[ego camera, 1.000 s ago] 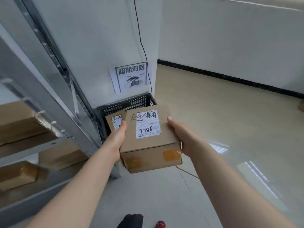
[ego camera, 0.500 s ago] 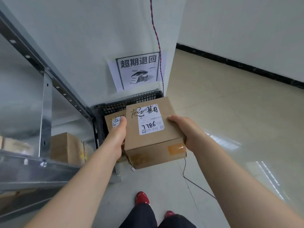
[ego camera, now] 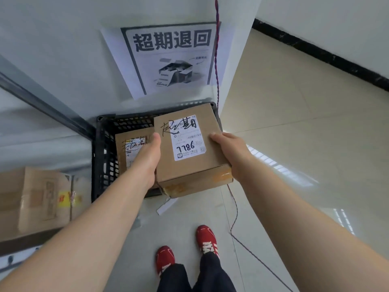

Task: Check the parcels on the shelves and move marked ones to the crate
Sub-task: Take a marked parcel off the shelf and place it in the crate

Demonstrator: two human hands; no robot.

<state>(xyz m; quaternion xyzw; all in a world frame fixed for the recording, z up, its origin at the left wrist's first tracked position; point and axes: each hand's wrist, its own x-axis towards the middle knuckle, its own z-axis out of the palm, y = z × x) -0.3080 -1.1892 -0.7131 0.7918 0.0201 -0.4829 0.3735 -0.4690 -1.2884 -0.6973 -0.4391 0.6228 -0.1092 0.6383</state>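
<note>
I hold a brown cardboard parcel [ego camera: 189,148] with a white label reading 7786 and black handwriting across its top. My left hand [ego camera: 148,159] grips its left side, thumb on top. My right hand [ego camera: 229,152] grips its right side. The parcel hangs above the right half of a black mesh crate [ego camera: 103,157] that stands on the floor against the wall. Inside the crate lies another marked parcel [ego camera: 130,148], partly hidden by my left hand.
A printed sign [ego camera: 170,57] is stuck on the wall above the crate. A red-blue cord [ego camera: 216,60] runs down the wall corner and across the floor. The metal shelf [ego camera: 42,104] with a cardboard box [ego camera: 40,199] is at left. My red shoes [ego camera: 185,247] stand below.
I have stepped closer to the crate and look down more steeply. The parcel in both hands has moved forward over the crate's right half.
</note>
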